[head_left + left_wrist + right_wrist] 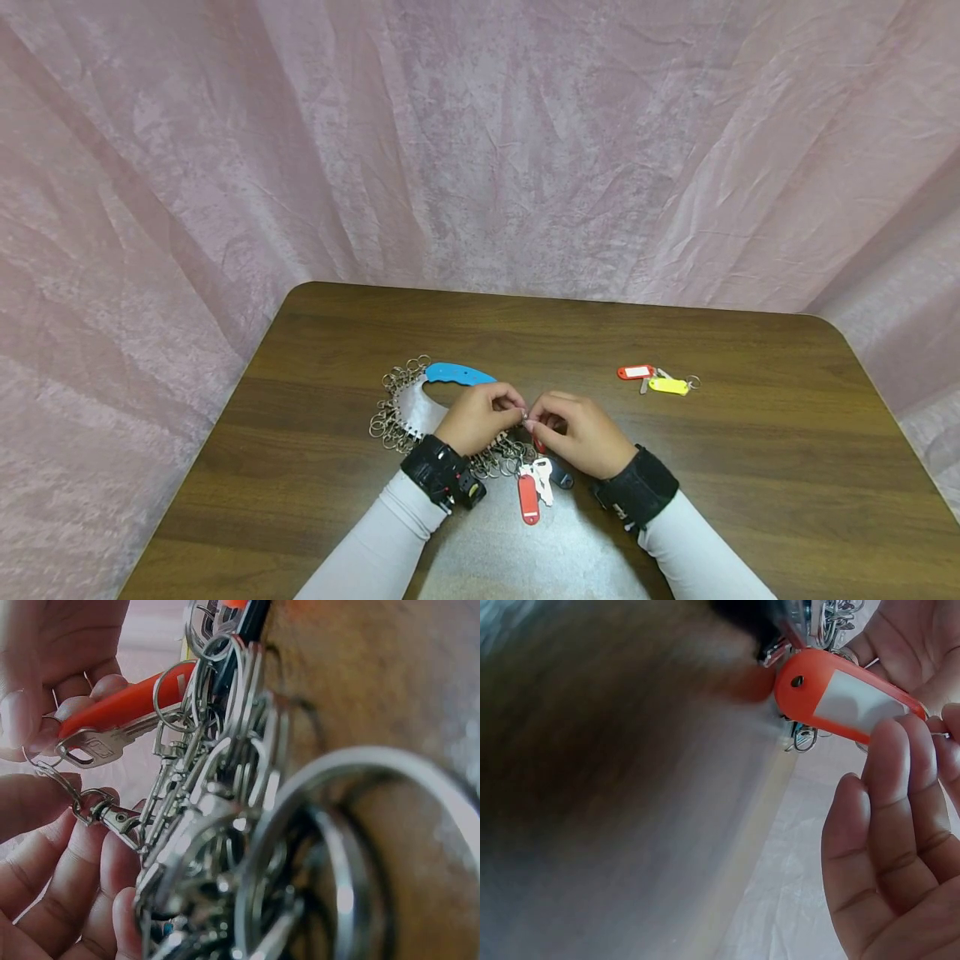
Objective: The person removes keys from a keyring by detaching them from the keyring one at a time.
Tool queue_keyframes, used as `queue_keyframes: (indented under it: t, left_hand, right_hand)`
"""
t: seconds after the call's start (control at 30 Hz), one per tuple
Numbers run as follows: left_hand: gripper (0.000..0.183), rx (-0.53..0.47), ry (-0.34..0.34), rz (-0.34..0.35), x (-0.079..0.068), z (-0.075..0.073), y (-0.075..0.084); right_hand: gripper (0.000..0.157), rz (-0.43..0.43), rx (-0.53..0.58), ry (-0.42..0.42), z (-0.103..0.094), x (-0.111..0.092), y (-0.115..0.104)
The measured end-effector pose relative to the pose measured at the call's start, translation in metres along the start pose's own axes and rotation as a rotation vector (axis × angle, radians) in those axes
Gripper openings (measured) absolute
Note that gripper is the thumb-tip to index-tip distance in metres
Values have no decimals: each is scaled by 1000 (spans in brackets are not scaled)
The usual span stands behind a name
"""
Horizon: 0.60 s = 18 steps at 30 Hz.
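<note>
A key organizer lies under my hands, with a blue handle [459, 373], a curved metal plate [417, 408] and many rings along its edge. My left hand [480, 418] pinches a small swivel clasp [118, 817] attached to it. Opposite, close to the left fingertips, my right hand [581, 433] pinches a thin split ring [41, 759]. From this ring hang a silver key [101, 746] and an orange-red key tag [851, 697] with a white label. The split ring meets the clasp's loop between the fingertips; whether it is fully threaded, I cannot tell.
A red tag [528, 500] with silver keys [543, 479] and a dark fob [561, 475] lie at the organizer's near right edge. Farther right on the wooden table [750, 467] are a red tag [635, 372] and a yellow tag [668, 386] with keys.
</note>
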<state>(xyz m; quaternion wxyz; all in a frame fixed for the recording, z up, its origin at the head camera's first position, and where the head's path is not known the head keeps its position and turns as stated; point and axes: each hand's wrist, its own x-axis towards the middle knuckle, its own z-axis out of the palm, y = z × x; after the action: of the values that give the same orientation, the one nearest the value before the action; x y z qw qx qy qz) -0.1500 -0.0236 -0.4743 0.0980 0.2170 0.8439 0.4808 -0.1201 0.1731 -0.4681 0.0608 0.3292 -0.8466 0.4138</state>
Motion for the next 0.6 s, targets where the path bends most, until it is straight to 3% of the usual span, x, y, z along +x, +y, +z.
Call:
queue_keyframes:
  t: [0.27, 0.6]
  left_hand:
    - [9, 17, -1, 3, 0, 2, 3]
    - [7, 42, -3, 27, -1, 4, 4]
  right_hand:
    - [7, -21, 13, -17, -1, 0, 0]
    - [8, 38, 3, 1, 0, -1, 0]
